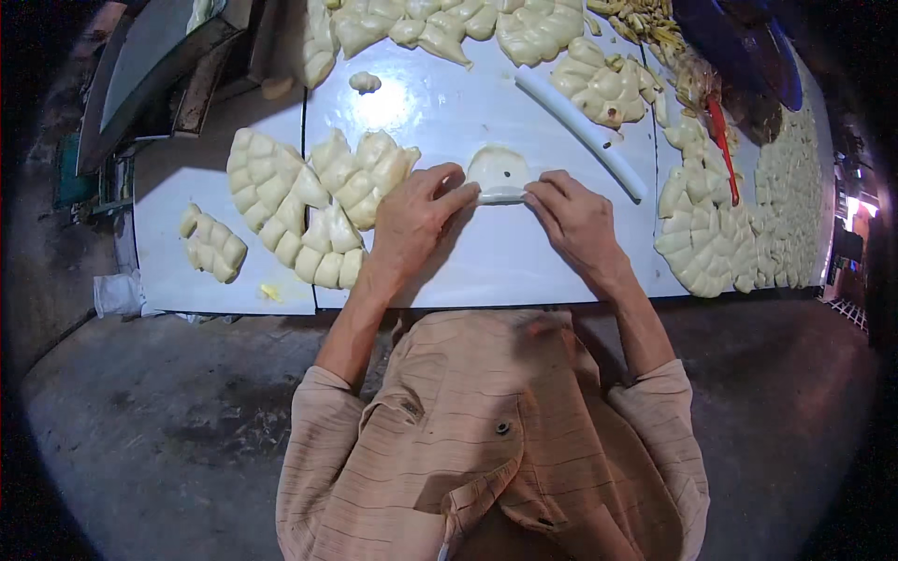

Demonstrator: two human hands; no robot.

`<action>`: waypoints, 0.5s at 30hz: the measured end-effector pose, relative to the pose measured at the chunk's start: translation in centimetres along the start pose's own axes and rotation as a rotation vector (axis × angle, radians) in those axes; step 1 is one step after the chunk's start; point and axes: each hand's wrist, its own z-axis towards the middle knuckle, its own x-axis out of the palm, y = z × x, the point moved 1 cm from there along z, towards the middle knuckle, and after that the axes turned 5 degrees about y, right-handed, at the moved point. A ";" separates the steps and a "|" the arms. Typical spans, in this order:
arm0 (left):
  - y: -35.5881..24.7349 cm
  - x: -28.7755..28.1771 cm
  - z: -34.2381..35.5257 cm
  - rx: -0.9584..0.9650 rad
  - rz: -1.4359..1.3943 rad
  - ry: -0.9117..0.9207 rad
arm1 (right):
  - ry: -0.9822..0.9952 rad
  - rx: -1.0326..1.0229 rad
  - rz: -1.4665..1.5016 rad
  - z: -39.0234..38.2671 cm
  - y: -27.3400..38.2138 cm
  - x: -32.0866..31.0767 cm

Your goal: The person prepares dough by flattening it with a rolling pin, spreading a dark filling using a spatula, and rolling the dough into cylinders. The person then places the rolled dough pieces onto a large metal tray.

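On the white table, a thin flattened piece of dough (pixel 498 168) lies in front of me, rounded at its far side and bearing a small dark spot. Its near edge is turned up into a narrow fold. My left hand (pixel 416 213) pinches the left end of that fold between thumb and fingers. At the opposite end, my right hand (pixel 578 221) pinches the same edge. Beyond my right hand a smooth white rod (pixel 580 136), like a rolling pin, lies slanted. Pale dough pieces (pixel 360 178) sit joined in a cluster just past my left hand.
A fan of dough pieces (pixel 262 178) and a small group (pixel 213 245) lie on the left. Scored dough (pixel 706 238) and a red-handled tool (pixel 720 145) are at the right. One small dough roll (pixel 365 82) sits farther back. The table's near edge (pixel 449 307) borders my body.
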 end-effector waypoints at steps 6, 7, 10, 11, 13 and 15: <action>0.0 0.9 0.4 0.094 0.066 -0.070 | -0.016 -0.097 -0.077 0.2 -0.4 0.1; 0.2 0.9 0.3 0.050 0.088 -0.065 | 0.028 -0.043 -0.079 0.3 -0.6 0.2; -0.4 0.3 0.5 -0.093 -0.027 -0.104 | -0.060 -0.050 -0.076 0.5 -0.7 0.0; -0.1 0.3 0.4 -0.065 -0.025 -0.070 | -0.045 -0.011 -0.005 0.2 -0.3 -0.1; 0.0 0.5 0.5 -0.021 -0.023 -0.046 | -0.043 -0.041 -0.025 0.2 -0.6 -0.1; 0.4 0.8 0.6 0.045 0.064 0.029 | 0.046 -0.022 -0.024 0.6 -0.5 -0.5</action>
